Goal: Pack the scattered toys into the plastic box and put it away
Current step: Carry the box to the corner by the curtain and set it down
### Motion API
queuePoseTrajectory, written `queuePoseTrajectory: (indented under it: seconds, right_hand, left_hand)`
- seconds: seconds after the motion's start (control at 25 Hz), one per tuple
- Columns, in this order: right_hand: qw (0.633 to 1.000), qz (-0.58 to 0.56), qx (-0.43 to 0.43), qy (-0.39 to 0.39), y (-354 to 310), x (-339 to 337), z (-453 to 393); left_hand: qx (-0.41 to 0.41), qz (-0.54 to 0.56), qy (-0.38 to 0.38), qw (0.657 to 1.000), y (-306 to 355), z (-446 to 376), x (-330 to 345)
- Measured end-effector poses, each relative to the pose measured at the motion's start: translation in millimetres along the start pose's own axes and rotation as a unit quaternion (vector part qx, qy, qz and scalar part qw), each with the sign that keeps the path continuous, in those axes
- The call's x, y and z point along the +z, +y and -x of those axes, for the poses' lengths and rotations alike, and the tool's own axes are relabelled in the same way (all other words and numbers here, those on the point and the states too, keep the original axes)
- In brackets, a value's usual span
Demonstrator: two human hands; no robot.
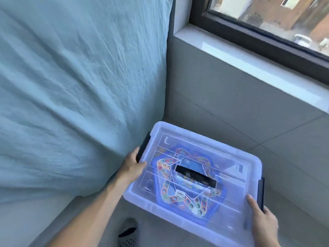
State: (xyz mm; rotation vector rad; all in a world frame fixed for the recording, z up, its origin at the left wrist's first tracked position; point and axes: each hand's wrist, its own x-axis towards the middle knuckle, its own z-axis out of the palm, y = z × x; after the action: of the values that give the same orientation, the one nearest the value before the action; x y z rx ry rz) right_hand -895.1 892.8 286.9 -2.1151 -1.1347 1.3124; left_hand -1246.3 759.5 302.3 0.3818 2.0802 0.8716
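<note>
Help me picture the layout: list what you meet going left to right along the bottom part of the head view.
Bed sheet → left hand → plastic box → right hand.

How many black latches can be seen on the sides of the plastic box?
2. One black latch is on the plastic box's left end, by the left hand. The other latch is on the right end, above the right hand. None show on the long sides.
</note>
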Motion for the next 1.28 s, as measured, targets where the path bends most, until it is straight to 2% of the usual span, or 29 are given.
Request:
queuePoseTrajectory:
  seconds: [0.08, 0.28, 0.44, 0.56, 0.64, 0.68, 0.72, 0.76, 0.8, 0.84, 0.88, 0.92, 0.96, 1.04, 1.12, 1.28]
  right_hand:
    - [0.999, -0.018, 0.017, 0.029, 14, 34, -22]
    - [0.995, -0.085, 0.029, 0.046, 72, 106, -96]
    - [0.993, -0.112, -0.014, 0.044, 110, 138, -131]
    - [0.992, -0.121, -0.01, 0.016, 121, 150, -148]
    - [0.993, -0.11, -0.05, -0.001, 117, 152, -155]
    - [0.991, -0.09, -0.101, 0.002, 116, 151, -153]
    - [0.982, -0.011, -0.186, 0.014, 117, 147, -151]
    - [0.944, 0.12, -0.306, 0.03, 122, 140, -149]
    - [0.863, 0.242, -0.441, 0.047, 131, 132, -149]
    - [0.751, 0.325, -0.574, 0.033, 143, 126, -150]
    - [0.653, 0.374, -0.658, -0.02, 151, 121, -146]
    - [0.587, 0.395, -0.703, -0.071, 159, 117, -143]
    - [0.549, 0.407, -0.724, -0.099, 167, 114, -144]
    - [0.529, 0.424, -0.728, -0.1, 180, 115, -149]
    - [0.538, 0.415, -0.73, -0.076, 182, 122, -155]
    - [0.551, 0.399, -0.729, -0.075, 170, 139, -158]
  left_hand:
    - [0.043, -0.024, -0.009, 0.999, 0, -43, 2]
    - [0.129, -0.036, -0.018, 0.991, -31, -144, 46]
    - [0.151, -0.037, 0.001, 0.988, -65, -194, 78]
    - [0.147, -0.033, 0.007, 0.989, -71, -208, 91]
    - [0.185, -0.202, 0.024, 0.961, -71, -203, 92]
    - [0.215, -0.303, 0.02, 0.928, -79, -199, 92]
    - [0.253, -0.382, 0.0, 0.889, -90, -189, 95]
    - [0.299, -0.437, -0.028, 0.848, -107, -180, 102]
    - [0.345, -0.476, -0.053, 0.807, -124, -168, 109]
    - [0.381, -0.497, -0.065, 0.777, -141, -155, 115]
    - [0.403, -0.505, -0.068, 0.76, -156, -144, 120]
    - [0.416, -0.509, -0.059, 0.752, -165, -137, 124]
    - [0.426, -0.512, -0.04, 0.745, -171, -134, 130]
    - [0.443, -0.519, 0.001, 0.731, -175, -135, 136]
    - [0.45, -0.51, 0.014, 0.733, -174, -143, 137]
    - [0.44, -0.51, 0.001, 0.739, -165, -163, 129]
